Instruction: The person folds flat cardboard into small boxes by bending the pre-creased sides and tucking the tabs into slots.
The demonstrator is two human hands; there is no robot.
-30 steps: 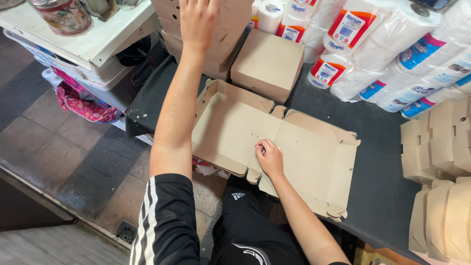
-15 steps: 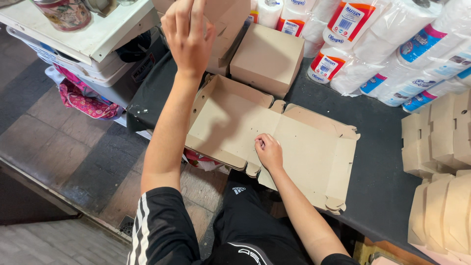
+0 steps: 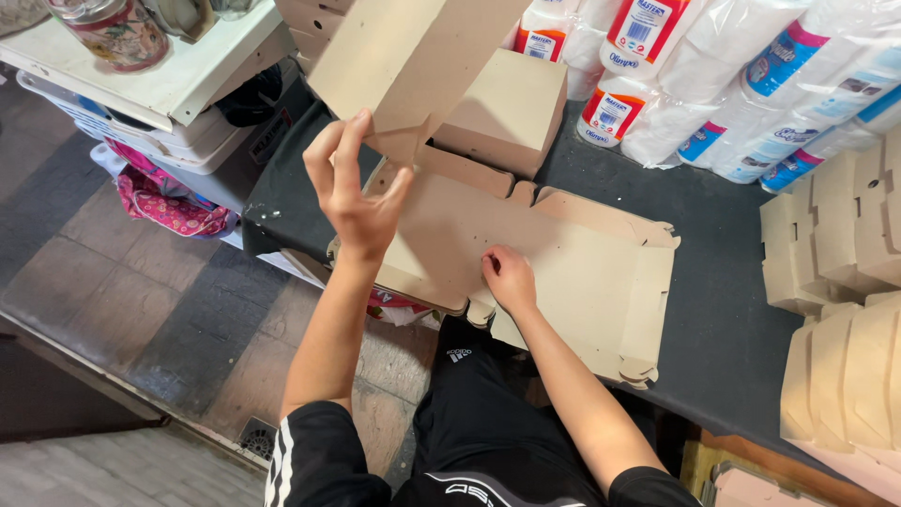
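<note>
A large flat cardboard box sheet lies unfolded on the dark table. My right hand presses down on its near edge with curled fingers. My left hand is raised over the sheet's left end. Between thumb and fingers it grips the lower corner of a second flat cardboard sheet, which hangs tilted in the air above the table.
A closed folded box stands behind the sheet. Red-labelled bottles and wrapped paper rolls line the back. Stacks of folded boxes fill the right. A white shelf with jars and a pink bag are at left.
My left hand has pulled a cardboard sheet off the stack at the back and brought it down and toward me. My right hand has stayed on the flat sheet.
</note>
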